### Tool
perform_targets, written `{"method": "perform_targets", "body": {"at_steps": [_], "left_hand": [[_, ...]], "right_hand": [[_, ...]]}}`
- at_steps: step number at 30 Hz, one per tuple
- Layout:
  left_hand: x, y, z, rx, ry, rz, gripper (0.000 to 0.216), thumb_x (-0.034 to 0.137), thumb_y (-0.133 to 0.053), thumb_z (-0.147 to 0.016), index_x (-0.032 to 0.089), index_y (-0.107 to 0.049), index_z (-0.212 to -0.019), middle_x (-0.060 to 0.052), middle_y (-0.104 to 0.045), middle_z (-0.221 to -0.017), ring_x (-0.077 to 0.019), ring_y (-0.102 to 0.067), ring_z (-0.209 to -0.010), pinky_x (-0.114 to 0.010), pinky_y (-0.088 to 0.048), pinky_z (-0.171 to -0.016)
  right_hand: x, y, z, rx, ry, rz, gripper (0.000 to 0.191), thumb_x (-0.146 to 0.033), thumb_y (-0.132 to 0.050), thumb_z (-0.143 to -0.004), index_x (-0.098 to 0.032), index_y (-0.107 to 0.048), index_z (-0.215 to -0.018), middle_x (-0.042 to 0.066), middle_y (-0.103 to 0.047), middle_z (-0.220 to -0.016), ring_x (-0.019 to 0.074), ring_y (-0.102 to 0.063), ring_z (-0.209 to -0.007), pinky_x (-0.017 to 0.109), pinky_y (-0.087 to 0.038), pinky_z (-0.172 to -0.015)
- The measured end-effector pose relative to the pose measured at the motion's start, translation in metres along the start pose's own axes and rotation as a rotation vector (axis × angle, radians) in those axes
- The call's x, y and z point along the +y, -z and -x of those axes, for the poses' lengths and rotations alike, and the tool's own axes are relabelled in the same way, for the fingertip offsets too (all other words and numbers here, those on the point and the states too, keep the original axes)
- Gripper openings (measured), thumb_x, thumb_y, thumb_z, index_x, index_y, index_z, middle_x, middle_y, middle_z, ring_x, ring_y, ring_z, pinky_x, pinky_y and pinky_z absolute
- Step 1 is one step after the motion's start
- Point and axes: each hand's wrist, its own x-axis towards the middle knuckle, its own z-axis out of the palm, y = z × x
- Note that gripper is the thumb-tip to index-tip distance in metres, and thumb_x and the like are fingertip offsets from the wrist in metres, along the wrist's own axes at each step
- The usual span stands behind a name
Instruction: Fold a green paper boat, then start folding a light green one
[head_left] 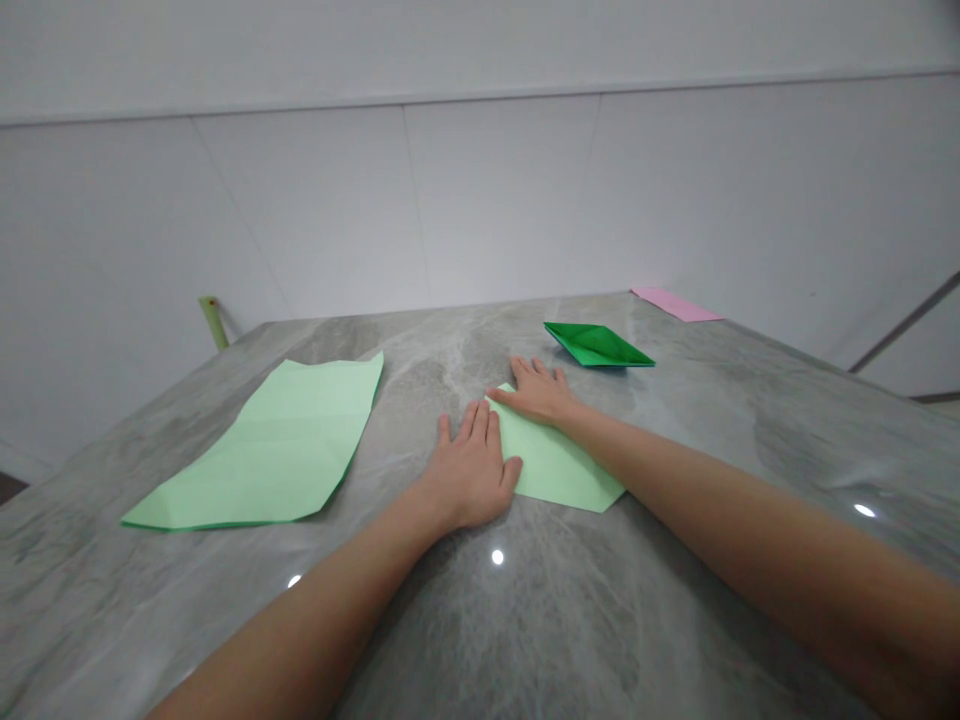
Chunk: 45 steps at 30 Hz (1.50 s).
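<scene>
A folded sheet of light green paper [559, 465] lies flat on the grey marbled table, partly covered by both hands. My left hand [472, 468] rests flat along the paper's left edge, fingers stretched forward and the thumb on the paper. Across its far part lies my right hand [541, 393], palm down with the fingers spread, the thumb toward the far left corner. The right forearm hides some of the paper's right side. Just beyond the right hand sits a dark green folded paper piece [600, 345], pointed at both ends.
To the left, a larger light green sheet [277, 445] with creases and raised edges lies on the grey marbled table [502, 640]. A pink paper [677, 304] is at the far right corner. A pale green strip-like object [214, 322] stands past the left edge, and a white wall closes the back.
</scene>
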Motion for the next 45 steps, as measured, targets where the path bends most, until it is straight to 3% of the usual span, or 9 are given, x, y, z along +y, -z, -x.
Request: {"method": "perform_targets", "body": {"at_steps": [6, 9, 11, 16, 24, 30, 38, 42, 45], "left_hand": [[-0.001, 0.001, 0.009, -0.006, -0.025, 0.011, 0.07, 0.046, -0.024, -0.098, -0.001, -0.022, -0.151, -0.023, -0.013, -0.16, -0.0348, -0.009, -0.149, -0.06, -0.014, -0.115], [0.007, -0.002, 0.026, 0.003, 0.007, 0.028, 0.071, 0.047, -0.025, -0.098, 0.0, -0.024, -0.151, -0.023, -0.014, -0.16, -0.0354, -0.01, -0.148, -0.058, -0.013, -0.117], [0.016, -0.004, 0.041, 0.023, 0.062, 0.044, 0.074, 0.05, -0.024, -0.098, -0.002, -0.024, -0.15, -0.025, -0.014, -0.159, -0.0377, -0.009, -0.148, -0.06, -0.013, -0.116], [0.027, -0.005, 0.061, 0.081, 0.111, 0.073, 0.067, 0.051, -0.028, -0.097, 0.012, -0.033, -0.151, -0.024, -0.031, -0.154, -0.0409, -0.022, -0.145, -0.07, -0.014, -0.111], [0.007, 0.005, 0.051, 0.128, -0.162, 0.138, 0.052, 0.011, -0.042, -0.086, 0.026, -0.055, -0.135, -0.014, -0.052, -0.137, -0.0284, -0.043, -0.133, -0.072, -0.011, -0.11], [-0.008, 0.006, 0.046, 0.168, -0.109, 0.183, 0.048, 0.006, -0.041, -0.088, 0.035, -0.069, -0.113, -0.003, -0.063, -0.127, -0.0255, -0.049, -0.128, -0.072, -0.005, -0.111], [-0.001, 0.004, 0.053, 0.012, -0.162, 0.115, 0.054, 0.035, -0.025, -0.102, 0.015, -0.028, -0.152, -0.01, -0.021, -0.161, -0.0291, -0.017, -0.148, -0.067, -0.016, -0.114], [-0.001, 0.005, 0.054, -0.024, -0.142, 0.09, 0.053, 0.038, -0.023, -0.102, 0.023, -0.027, -0.153, -0.005, -0.017, -0.162, -0.0293, -0.015, -0.149, -0.068, -0.014, -0.114], [-0.002, 0.007, 0.054, -0.035, -0.125, 0.097, 0.052, 0.039, -0.024, -0.102, 0.029, -0.026, -0.153, -0.004, -0.017, -0.162, -0.0303, -0.014, -0.149, -0.069, -0.014, -0.113]], "right_hand": [[0.003, 0.014, 0.001, 0.033, 0.017, -0.106, 0.08, -0.058, -0.045, -0.089, -0.014, -0.026, -0.153, 0.017, -0.03, -0.157, 0.0382, -0.023, -0.146, 0.067, -0.012, -0.113], [0.018, 0.025, 0.04, -0.007, 0.141, -0.187, 0.059, -0.039, -0.031, -0.098, -0.016, -0.031, -0.152, 0.008, -0.036, -0.156, 0.0212, -0.037, -0.141, 0.044, -0.029, -0.116], [0.029, 0.029, 0.074, -0.046, 0.216, -0.217, 0.061, -0.043, -0.041, -0.094, -0.014, -0.04, -0.147, 0.008, -0.043, -0.152, 0.0213, -0.04, -0.14, 0.039, -0.03, -0.117], [0.034, 0.022, 0.129, -0.012, 0.313, -0.093, 0.06, -0.048, -0.046, -0.093, -0.015, -0.049, -0.143, 0.013, -0.038, -0.154, 0.0312, -0.03, -0.144, 0.055, -0.023, -0.117], [0.014, 0.027, 0.125, -0.033, 0.452, -0.073, 0.05, -0.034, -0.046, -0.094, -0.018, -0.051, -0.141, 0.013, -0.04, -0.153, 0.0309, -0.034, -0.142, 0.057, -0.029, -0.113], [0.003, 0.041, 0.139, -0.072, 0.6, -0.139, 0.02, -0.033, -0.059, -0.089, -0.029, -0.077, -0.096, 0.007, -0.064, -0.128, 0.0297, -0.048, -0.131, 0.061, -0.02, -0.115], [0.008, 0.047, 0.132, -0.171, 0.555, -0.083, 0.026, -0.031, -0.051, -0.094, -0.033, -0.076, -0.1, 0.001, -0.067, -0.128, 0.0292, -0.048, -0.133, 0.068, -0.008, -0.114], [0.02, 0.046, 0.123, -0.013, 0.307, 0.072, 0.03, -0.031, -0.049, -0.093, -0.028, -0.079, -0.092, 0.003, -0.068, -0.126, 0.04, -0.034, -0.14, 0.074, -0.015, -0.109], [0.02, 0.039, 0.126, 0.048, 0.31, 0.095, 0.03, -0.037, -0.052, -0.092, -0.026, -0.078, -0.103, 0.006, -0.057, -0.14, 0.0425, -0.023, -0.144, 0.071, -0.019, -0.11]]}}
